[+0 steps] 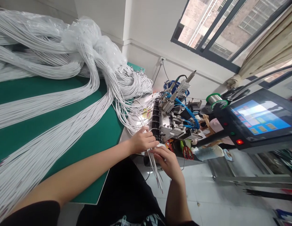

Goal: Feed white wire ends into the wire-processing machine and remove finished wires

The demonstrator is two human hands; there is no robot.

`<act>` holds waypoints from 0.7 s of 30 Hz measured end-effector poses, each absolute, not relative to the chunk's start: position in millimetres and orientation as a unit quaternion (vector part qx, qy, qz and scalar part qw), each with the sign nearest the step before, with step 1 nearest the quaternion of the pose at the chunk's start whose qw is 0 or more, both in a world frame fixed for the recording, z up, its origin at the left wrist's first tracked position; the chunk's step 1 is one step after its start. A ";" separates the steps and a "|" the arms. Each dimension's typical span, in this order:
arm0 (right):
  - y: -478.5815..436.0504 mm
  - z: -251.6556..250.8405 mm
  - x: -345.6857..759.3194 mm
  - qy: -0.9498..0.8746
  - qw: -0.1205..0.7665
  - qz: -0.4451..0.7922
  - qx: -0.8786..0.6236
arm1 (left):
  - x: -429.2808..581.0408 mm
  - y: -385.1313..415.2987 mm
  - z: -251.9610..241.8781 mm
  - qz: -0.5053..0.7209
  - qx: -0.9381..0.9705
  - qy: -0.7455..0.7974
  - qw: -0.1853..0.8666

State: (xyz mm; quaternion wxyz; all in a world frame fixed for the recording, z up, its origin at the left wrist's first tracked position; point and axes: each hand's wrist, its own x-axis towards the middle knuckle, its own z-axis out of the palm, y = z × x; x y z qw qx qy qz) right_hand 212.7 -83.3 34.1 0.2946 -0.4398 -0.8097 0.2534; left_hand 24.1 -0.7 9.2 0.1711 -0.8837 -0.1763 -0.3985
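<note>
My left hand (143, 141) is closed in a pinch on thin white cables (155, 168) at the front of a small metal machine (174, 121). My right hand (168, 161) is just below it, fingers curled round the same small bunch of cables, whose loose ends hang down toward the floor. A black slotted strip (155, 119) on the machine's near side holds cable ends side by side. Huge bundles of white cables (65, 103) spread over the green mat (98, 138) to the left and run toward the machine.
A touchscreen panel (259, 117) with a red lit button stands right of the machine. Blue air hoses, a wire spool (216, 99) and red-handled scissors (187, 153) sit near it. Clear plastic wrap covers the far cable pile. A window is at the upper right.
</note>
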 end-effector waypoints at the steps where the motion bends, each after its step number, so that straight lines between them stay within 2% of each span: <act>1: -83.0 33.9 212.7 -0.807 0.306 0.243 -0.443 | 24.5 -0.5 8.6 -0.395 -0.885 -0.175 0.172; 8: -81.2 31.7 226.7 -0.713 0.483 0.182 -0.474 | 24.1 0.1 8.4 -0.406 -0.881 -0.147 0.194; 14: -79.9 16.6 242.2 -0.496 0.626 0.260 -0.543 | 23.7 0.4 9.4 -0.431 -0.864 -0.133 0.222; 17: -76.9 12.0 239.0 -0.425 0.670 0.271 -0.545 | 23.8 0.7 8.1 -0.431 -0.865 -0.131 0.220; 21: -73.5 13.5 232.3 -0.402 0.686 0.248 -0.554 | 25.0 0.0 5.9 -0.418 -0.868 -0.146 0.225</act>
